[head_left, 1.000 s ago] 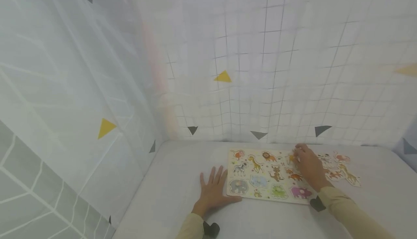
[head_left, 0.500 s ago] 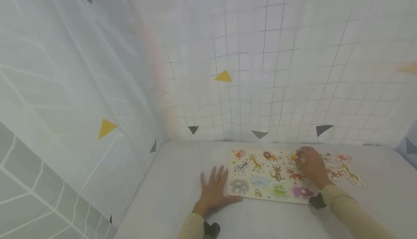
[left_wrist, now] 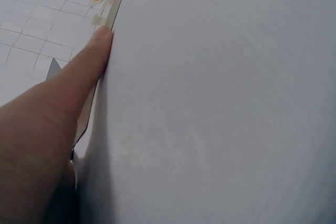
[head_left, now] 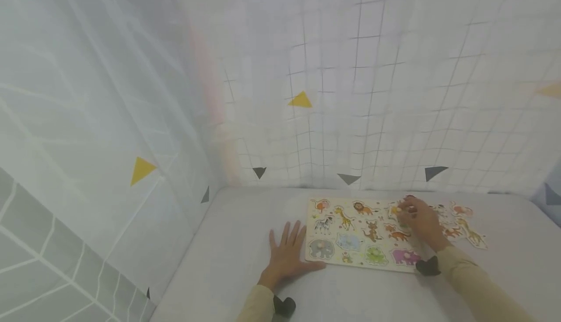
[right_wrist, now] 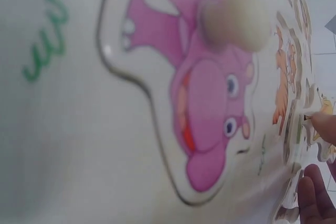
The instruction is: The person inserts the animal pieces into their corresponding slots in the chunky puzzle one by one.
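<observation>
A wooden puzzle board (head_left: 359,265) with animal pictures lies on the white-covered table. My left hand (head_left: 287,256) lies spread at its left side, the thumb along the front edge; in the left wrist view that thumb (left_wrist: 86,59) touches the board's edge. Over the board's back right part, my right hand (head_left: 422,224) pinches a yellowish animal puzzle piece (head_left: 394,211). In the right wrist view the piece (right_wrist: 326,106) is tilted at the board's far side, partly cut off by the frame. Which animal it shows, I cannot tell. A purple hippo piece (right_wrist: 205,93) with a round knob sits in its recess.
Loose pieces lie right of the board, among them a giraffe (head_left: 472,234), a pink-orange animal (head_left: 461,209) and an orange one (head_left: 451,232). Elephant (head_left: 321,249) and green frog (head_left: 375,256) pieces sit in the front row. A patterned cloth wall (head_left: 350,117) rises behind the table.
My right hand has shifted slightly right and turned, showing more of the yellowish puzzle piece between its fingers. My left hand has stayed in place.
</observation>
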Demonstrator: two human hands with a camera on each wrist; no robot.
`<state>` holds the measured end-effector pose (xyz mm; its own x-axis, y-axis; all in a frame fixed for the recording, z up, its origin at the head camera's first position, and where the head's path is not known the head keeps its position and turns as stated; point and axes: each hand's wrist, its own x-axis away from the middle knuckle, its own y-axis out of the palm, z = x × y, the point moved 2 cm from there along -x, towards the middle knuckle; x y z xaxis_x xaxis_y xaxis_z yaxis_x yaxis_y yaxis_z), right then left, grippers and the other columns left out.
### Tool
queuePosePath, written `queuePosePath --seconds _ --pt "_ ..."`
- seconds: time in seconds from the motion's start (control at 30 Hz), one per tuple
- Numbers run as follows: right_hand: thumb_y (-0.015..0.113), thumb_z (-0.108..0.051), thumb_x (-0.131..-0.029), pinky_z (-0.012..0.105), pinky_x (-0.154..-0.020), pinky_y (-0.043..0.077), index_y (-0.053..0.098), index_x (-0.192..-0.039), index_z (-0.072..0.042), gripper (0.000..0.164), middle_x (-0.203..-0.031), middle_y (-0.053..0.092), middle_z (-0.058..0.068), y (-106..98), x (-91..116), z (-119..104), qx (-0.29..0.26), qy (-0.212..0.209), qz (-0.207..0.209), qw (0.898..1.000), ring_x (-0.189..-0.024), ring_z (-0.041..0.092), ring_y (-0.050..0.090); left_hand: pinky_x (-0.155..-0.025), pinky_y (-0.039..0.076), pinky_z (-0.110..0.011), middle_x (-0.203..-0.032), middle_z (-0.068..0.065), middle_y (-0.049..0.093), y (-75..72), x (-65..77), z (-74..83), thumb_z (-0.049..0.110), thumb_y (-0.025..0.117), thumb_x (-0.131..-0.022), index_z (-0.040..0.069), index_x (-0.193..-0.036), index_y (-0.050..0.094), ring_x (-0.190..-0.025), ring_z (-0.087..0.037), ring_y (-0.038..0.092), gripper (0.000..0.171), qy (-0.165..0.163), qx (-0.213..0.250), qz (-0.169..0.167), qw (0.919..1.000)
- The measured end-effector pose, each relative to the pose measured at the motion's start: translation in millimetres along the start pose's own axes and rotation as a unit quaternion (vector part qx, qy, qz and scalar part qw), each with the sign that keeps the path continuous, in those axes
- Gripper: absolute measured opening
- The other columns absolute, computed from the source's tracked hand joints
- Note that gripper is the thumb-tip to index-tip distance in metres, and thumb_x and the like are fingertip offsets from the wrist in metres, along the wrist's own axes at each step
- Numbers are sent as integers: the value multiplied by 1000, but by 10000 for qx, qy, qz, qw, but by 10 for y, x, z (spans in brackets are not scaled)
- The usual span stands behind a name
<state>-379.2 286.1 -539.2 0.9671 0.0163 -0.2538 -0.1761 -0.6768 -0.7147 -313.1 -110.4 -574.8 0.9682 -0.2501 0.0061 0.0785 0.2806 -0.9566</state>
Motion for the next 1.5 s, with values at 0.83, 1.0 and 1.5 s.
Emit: queuePosePath --seconds 0.83,1.0,1.5 --pt "72 2 -90 75 -94 48 65 -117 11 29 -138 53 43 36 -3 -32 118 -808 -46 9966 -114 64 57 -127 -4 -73 -177 3 8 -46 16 36 93 55 -75 28 -166 16 -165 -29 3 119 -48 21 -61 10000" --pt "72 7 -85 75 -100 41 67 -110 12 26 -124 62 42 81 -20 -23 319 -1052 167 9938 -118 63 54 -127 -4 -72 -177 4 7 -41 19 36 94 54 -75 29 -166 15 -165 -28 3 119 -71 -38 -70 9999" --pt "69 1 -91 65 -85 50 63 -124 8 34 -125 61 37 89 -1 97 307 -629 128 9975 -105 52 62 -126 -5 -73 -177 2 10 -56 34 48 91 58 -75 27 -166 19 -165 -30 4 118 -9 141 23 9999"
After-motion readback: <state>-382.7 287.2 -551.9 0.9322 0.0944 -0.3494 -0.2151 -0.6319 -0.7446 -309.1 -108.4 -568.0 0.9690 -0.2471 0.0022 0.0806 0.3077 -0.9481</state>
